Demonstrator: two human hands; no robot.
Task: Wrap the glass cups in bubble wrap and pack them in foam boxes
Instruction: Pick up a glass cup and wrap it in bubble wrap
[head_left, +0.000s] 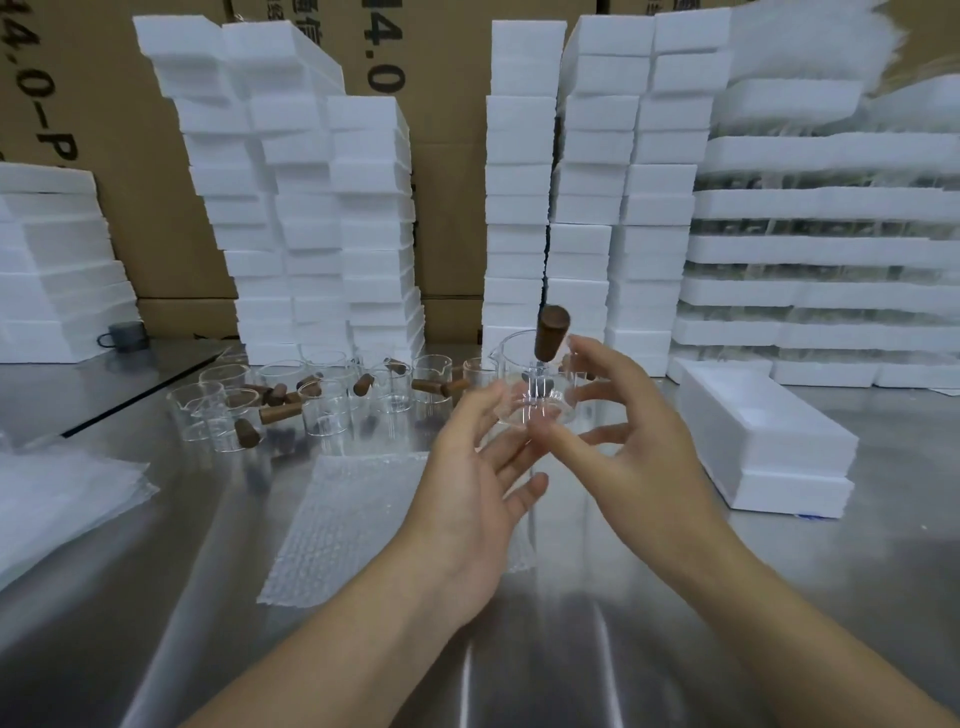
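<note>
Cup between left grip, right grip

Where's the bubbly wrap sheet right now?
The bubble wrap sheet lies flat on the metal table, low centre in the head view, beneath the left hand and just this side of the row of glass cups.

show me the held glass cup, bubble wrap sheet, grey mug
clear glass cup with wooden handle (524, 384), head view, glass wall
clear bubble wrap sheet (343, 519), head view, middle
small grey mug (127, 335), head view, side
</note>
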